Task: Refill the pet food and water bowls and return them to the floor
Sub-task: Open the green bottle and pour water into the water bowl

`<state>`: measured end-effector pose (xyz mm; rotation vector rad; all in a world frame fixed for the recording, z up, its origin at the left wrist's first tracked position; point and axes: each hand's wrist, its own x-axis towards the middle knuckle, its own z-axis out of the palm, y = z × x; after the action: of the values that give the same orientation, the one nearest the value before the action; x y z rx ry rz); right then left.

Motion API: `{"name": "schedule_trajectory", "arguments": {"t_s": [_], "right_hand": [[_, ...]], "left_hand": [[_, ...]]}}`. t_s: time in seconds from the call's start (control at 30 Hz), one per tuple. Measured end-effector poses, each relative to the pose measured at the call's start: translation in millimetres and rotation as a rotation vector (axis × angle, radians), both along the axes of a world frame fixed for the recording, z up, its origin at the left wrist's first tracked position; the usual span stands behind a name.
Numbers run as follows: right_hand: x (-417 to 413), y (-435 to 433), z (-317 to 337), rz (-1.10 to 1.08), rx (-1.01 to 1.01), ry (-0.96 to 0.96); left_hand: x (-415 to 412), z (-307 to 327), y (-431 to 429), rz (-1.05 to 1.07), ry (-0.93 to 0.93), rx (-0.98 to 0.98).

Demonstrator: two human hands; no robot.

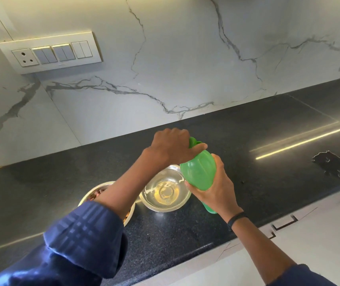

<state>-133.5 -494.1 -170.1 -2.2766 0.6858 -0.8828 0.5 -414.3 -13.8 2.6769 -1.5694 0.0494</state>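
Observation:
A green plastic bottle (199,171) stands on the black countertop (257,182), leaning slightly away from me. My right hand (216,188) grips its body from the right side. My left hand (173,146) is curled over the bottle's green cap at the top. Just left of the bottle sits a steel bowl (166,193) holding clear water. A second steel bowl (105,200) with brown pet food stands further left, mostly hidden under my left forearm.
A marble backsplash rises behind the counter, with a switch panel (50,52) at upper left. A small water spill (332,163) lies on the counter at right. White cabinet fronts (301,240) run below the counter edge.

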Motion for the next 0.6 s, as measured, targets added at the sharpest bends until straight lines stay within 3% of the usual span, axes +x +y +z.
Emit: {"name": "schedule_trajectory", "arguments": {"t_s": [0.23, 0.43, 0.6], "right_hand": [[-2.9, 12.4, -2.4, -0.007, -0.057, 0.022], [-7.9, 19.2, 2.2, 0.118, -0.032, 0.05], [-8.4, 20.5, 7.2, 0.054, -0.238, 0.062]], "left_hand": [[12.3, -0.1, 20.1, -0.215, 0.148, -0.012], [14.3, -17.9, 53.1, -0.209, 0.168, -0.121], [17.1, -31.8, 77.4, -0.277, 0.28, -0.202]]}}
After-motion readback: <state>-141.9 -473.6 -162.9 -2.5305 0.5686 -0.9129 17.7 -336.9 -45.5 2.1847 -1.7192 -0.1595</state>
